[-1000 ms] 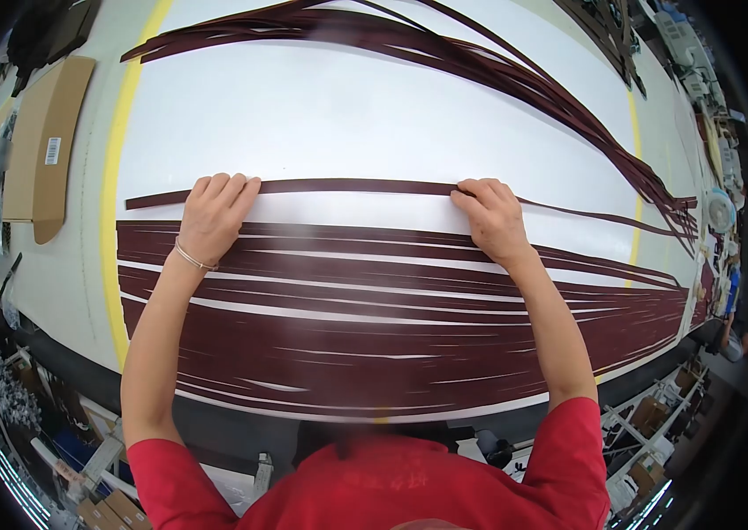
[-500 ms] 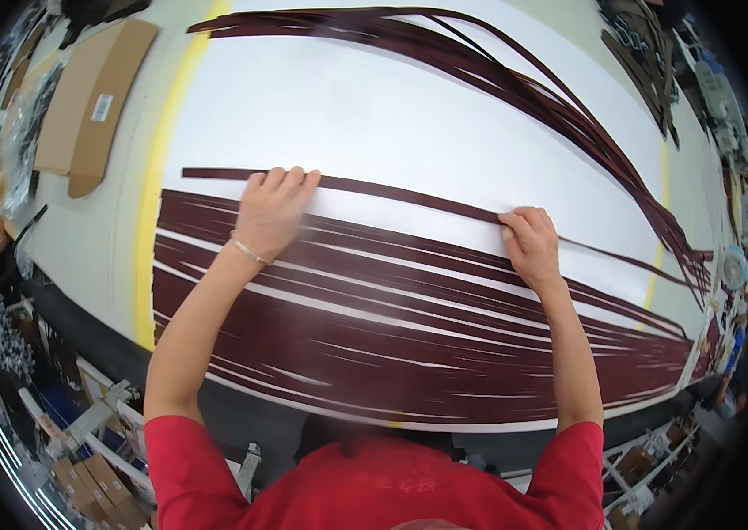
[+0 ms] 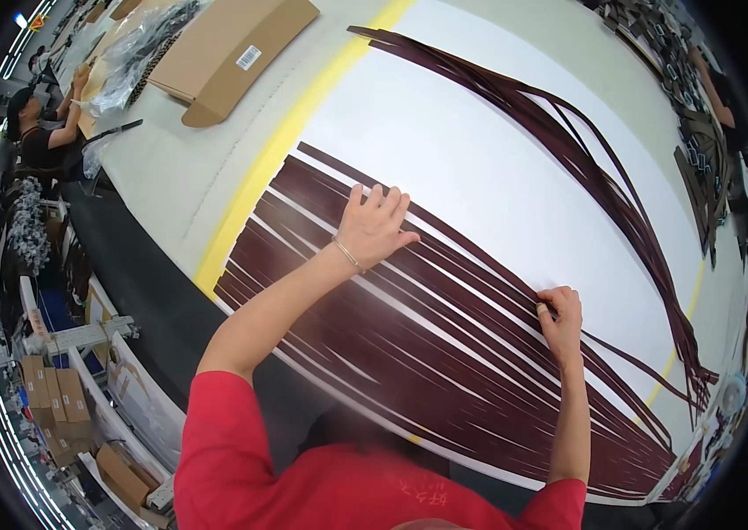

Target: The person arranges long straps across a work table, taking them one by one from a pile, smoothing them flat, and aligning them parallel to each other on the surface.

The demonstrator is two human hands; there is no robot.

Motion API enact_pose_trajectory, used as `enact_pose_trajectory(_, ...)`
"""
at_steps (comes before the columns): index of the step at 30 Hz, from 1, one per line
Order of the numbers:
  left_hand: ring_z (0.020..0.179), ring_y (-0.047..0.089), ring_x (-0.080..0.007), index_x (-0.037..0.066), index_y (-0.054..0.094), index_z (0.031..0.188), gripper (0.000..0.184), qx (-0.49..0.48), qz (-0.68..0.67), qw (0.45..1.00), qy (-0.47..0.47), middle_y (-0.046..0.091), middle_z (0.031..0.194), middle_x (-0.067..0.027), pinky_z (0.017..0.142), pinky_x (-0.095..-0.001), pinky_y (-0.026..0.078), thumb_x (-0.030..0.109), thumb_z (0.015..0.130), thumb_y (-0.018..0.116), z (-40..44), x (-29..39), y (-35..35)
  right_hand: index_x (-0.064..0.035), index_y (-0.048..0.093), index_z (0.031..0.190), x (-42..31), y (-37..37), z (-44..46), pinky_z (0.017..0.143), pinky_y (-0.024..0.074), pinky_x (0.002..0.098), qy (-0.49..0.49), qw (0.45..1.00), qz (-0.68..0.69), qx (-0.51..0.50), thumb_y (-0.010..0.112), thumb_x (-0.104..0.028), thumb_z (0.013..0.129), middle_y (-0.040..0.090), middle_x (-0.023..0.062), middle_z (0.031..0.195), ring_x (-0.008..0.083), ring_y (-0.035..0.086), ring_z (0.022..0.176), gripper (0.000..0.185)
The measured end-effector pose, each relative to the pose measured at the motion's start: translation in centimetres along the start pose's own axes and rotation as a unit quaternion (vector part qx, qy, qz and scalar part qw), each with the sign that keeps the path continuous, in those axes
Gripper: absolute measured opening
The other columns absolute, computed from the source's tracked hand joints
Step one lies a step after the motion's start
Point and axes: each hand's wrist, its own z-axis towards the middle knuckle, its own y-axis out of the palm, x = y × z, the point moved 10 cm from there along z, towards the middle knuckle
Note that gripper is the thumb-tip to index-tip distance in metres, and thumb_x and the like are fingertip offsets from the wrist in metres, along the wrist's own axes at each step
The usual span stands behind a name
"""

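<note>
Separately, strips (image 3: 418, 371) and carton (image 3: 224, 64) occupy tabletop (image 3: 170, 172).

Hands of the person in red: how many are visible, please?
2: the left hand, spread over the maroon strips; the right hand, pinching one strip further right. Neither is hidden.

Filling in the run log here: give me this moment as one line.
left hand: fingers spread over maroon strip; right hand: pinching same strip; near side: laid-out strips; beyond: loose strip bundle
</note>
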Motion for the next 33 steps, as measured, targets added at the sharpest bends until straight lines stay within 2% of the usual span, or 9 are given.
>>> enact_pose_trajectory(6, 0.103, 0.051, -0.0242, 0.007, 0.053, 0.114, 0.044, -0.029, 0.031, 0.999, -0.033, 0.055, 0.112, -0.0097, 0.085, -0.0407, 0.038, 0.031, 0.078, 0.062, -0.9, -0.9, 1.1, -0.0077, 0.063, 0.08, -0.7, 0.0, -0.4, 0.072, 0.0398, 0.0375, -0.012, 0.999, 0.013, 0.038, 0.062, -0.004, 0.07, 0.056, 0.0078, 0.079, 0.0274, 0.05, 0.079, 0.011)
enact_pose_trajectory(9, 0.113, 0.045, -0.0269, 0.007, 0.053, 0.115, 0.045, -0.034, 0.046, 0.997, -0.048, 0.053, 0.119, -0.0104, 0.092, -0.0465, 0.033, 0.032, 0.079, 0.063, 0.0, 0.6, 1.0, -0.009, 0.065, 0.082, -0.1, 0.0, -0.8, 0.071, 0.0409, 0.0387, -0.019, 0.998, 0.033, 0.059, 0.062, -0.005, 0.07, 0.056, 0.0089, 0.079, 0.0288, 0.051, 0.08, 0.013)
enact_pose_trajectory(13, 0.128, 0.032, -0.0305, 0.011, 0.05, 0.124, 0.053, -0.014, -0.095, 0.995, 0.007, 0.042, 0.134, -0.0106, 0.101, -0.0537, 0.024, 0.041, 0.081, 0.058, 3.0, 11.6, 1.6, -0.0101, 0.065, 0.081, 0.7, 0.5, -1.4, 0.07, 0.0425, 0.0394, -0.031, 0.996, 0.024, 0.083, 0.062, -0.007, 0.071, 0.057, 0.0087, 0.08, 0.0286, 0.052, 0.08, 0.012)
enact_pose_trajectory(14, 0.13, 0.027, -0.0313, 0.014, 0.043, 0.13, 0.055, -0.055, -0.139, 0.989, 0.021, 0.034, 0.14, -0.0099, 0.102, -0.0563, 0.02, 0.041, 0.083, 0.055, 3.8, 15.2, 2.2, -0.0108, 0.065, 0.08, 0.8, 0.4, -1.6, 0.07, 0.0428, 0.039, -0.041, 0.995, 0.006, 0.096, 0.061, -0.008, 0.071, 0.057, 0.0083, 0.08, 0.0282, 0.053, 0.08, 0.01)
enact_pose_trajectory(16, 0.134, 0.019, -0.0315, 0.021, 0.034, 0.137, 0.055, -0.141, -0.119, 0.983, 0.016, 0.025, 0.145, -0.0071, 0.104, -0.0573, 0.015, 0.042, 0.088, 0.047, 4.9, 19.7, 4.6, -0.0119, 0.063, 0.079, 0.6, -0.2, -2.0, 0.069, 0.043, 0.0387, -0.054, 0.993, 0.007, 0.103, 0.061, -0.012, 0.072, 0.056, 0.0074, 0.081, 0.0269, 0.053, 0.08, 0.008)
enact_pose_trajectory(19, 0.137, 0.012, -0.0303, 0.026, 0.027, 0.14, 0.053, -0.195, -0.061, 0.979, -0.015, 0.019, 0.148, -0.0048, 0.104, -0.0589, 0.011, 0.044, 0.091, 0.038, 5.1, 20.6, 8.0, -0.0123, 0.061, 0.081, 2.0, -1.7, -3.1, 0.069, 0.0429, 0.0387, -0.051, 0.993, -0.063, 0.085, 0.062, -0.015, 0.071, 0.055, 0.0063, 0.081, 0.0253, 0.053, 0.079, 0.011)
enact_pose_trajectory(23, 0.136, 0.014, -0.0326, 0.027, 0.028, 0.139, 0.054, -0.207, -0.041, 0.977, -0.018, 0.019, 0.148, -0.0046, 0.104, -0.0606, 0.012, 0.043, 0.089, 0.042, 5.2, 20.4, 8.2, -0.013, 0.06, 0.092, 8.5, -6.0, -6.7, 0.073, 0.0412, 0.0359, -0.031, 0.99, -0.118, 0.071, 0.065, -0.017, 0.071, 0.055, 0.0041, 0.09, 0.0227, 0.052, 0.086, 0.022)
enact_pose_trajectory(26, 0.135, 0.015, -0.0328, 0.027, 0.028, 0.139, 0.054, -0.154, -0.003, 0.988, -0.019, 0.019, 0.148, -0.0051, 0.104, -0.0606, 0.013, 0.043, 0.09, 0.042, 5.2, 20.8, 6.3, -0.0134, 0.06, 0.095, 10.2, -7.4, -8.5, 0.075, 0.0399, 0.0354, -0.041, 0.991, -0.096, 0.086, 0.066, -0.018, 0.072, 0.054, 0.0036, 0.09, 0.022, 0.051, 0.087, 0.024)
enact_pose_trajectory(33, 0.136, 0.012, -0.0323, 0.027, 0.024, 0.141, 0.054, -0.214, 0.022, 0.975, -0.057, 0.015, 0.149, -0.0055, 0.105, -0.0589, 0.01, 0.044, 0.092, 0.038, 3.1, 21.7, 7.2, -0.0133, 0.062, 0.089, 9.9, -6.6, -10.1, 0.069, 0.0388, 0.0345, -0.088, 0.989, -0.048, 0.108, 0.064, -0.013, 0.073, 0.052, 0.0024, 0.083, 0.0204, 0.05, 0.08, 0.016)
